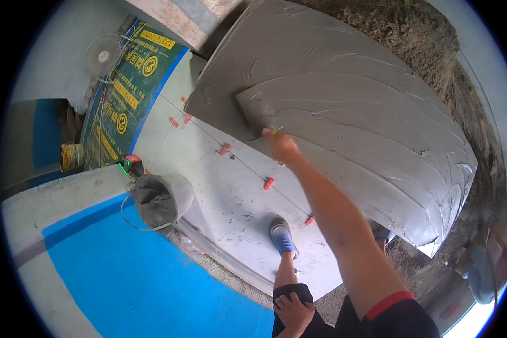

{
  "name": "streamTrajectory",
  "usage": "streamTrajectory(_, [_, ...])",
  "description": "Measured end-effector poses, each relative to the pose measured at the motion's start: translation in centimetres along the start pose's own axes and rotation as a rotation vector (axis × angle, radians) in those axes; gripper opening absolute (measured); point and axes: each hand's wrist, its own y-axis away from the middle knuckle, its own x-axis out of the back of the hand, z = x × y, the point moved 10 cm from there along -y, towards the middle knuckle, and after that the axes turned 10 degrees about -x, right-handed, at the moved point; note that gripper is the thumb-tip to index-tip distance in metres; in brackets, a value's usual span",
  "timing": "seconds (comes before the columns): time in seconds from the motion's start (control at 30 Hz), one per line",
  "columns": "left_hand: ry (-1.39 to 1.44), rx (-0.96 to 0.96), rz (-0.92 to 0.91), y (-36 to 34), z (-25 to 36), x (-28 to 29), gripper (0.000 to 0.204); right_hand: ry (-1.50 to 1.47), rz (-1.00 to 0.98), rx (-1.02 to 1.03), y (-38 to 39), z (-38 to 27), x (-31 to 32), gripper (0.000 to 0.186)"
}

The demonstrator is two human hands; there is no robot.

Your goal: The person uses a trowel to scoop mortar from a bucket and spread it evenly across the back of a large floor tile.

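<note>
My right hand (284,149) is closed round the handle of a trowel (256,110), whose blade is blurred. The blade lies on grey mortar (343,107) that covers a large slab, marked with long curved ridges on its right part and smoother at the left. Bare slab shows white at the near right corner (430,248). Down at the lower edge, my left hand (294,312) rests on my knee over dark shorts, fingers spread and holding nothing.
Red tile-levelling wedges (268,183) stand along the joints of the pale tiled floor (225,197). A bucket (177,194) of grey mortar sits left, beside a small laser level (132,163). Green printed sheeting (124,101) covers the far left floor. Rough ground (417,39) borders the slab.
</note>
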Motion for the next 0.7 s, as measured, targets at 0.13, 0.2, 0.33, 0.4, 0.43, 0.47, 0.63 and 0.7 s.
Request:
streamTrajectory(0.13, [0.053, 0.031, -0.052, -0.4, 0.2, 1.9, 0.049, 0.147, -0.091, -0.155, 2.8, -5.0, -1.8, 0.042])
streamTrajectory(0.2, [0.054, 0.052, -0.005, -0.2, -0.2, 2.1, 0.049, 0.166, -0.128, -0.076, 3.4, -7.2, -0.4, 0.056])
streamTrajectory(0.33, [0.033, 0.028, 0.012, -0.3, 1.8, 2.1, 0.054, 0.151, 0.132, -0.225, -1.3, -0.9, 7.2, 0.053])
streamTrajectory(0.4, [-0.023, -0.017, 0.011, -0.2, 4.0, 3.6, 0.055, 0.196, 0.232, -0.214, -1.3, 2.4, 13.5, 0.053])
streamTrajectory(0.43, [-0.052, -0.01, 0.028, -0.2, 4.3, 4.4, 0.053, 0.199, 0.28, -0.169, -1.2, 3.1, 16.3, 0.053])
streamTrajectory(0.47, [-0.07, -0.034, 0.027, -0.3, 5.4, 4.6, 0.05, 0.223, 0.342, -0.151, -0.8, 5.6, 20.0, 0.054])
streamTrajectory(0.63, [-0.157, 0.05, -0.12, -0.7, 8.8, 3.4, 0.053, 0.018, 0.611, -0.542, 1.9, 24.9, 36.8, 0.059])
streamTrajectory(0.7, [-0.218, 0.075, -0.147, -0.5, 10.2, 2.5, 0.055, -0.093, 0.665, -0.657, 5.0, 30.9, 41.9, 0.059])
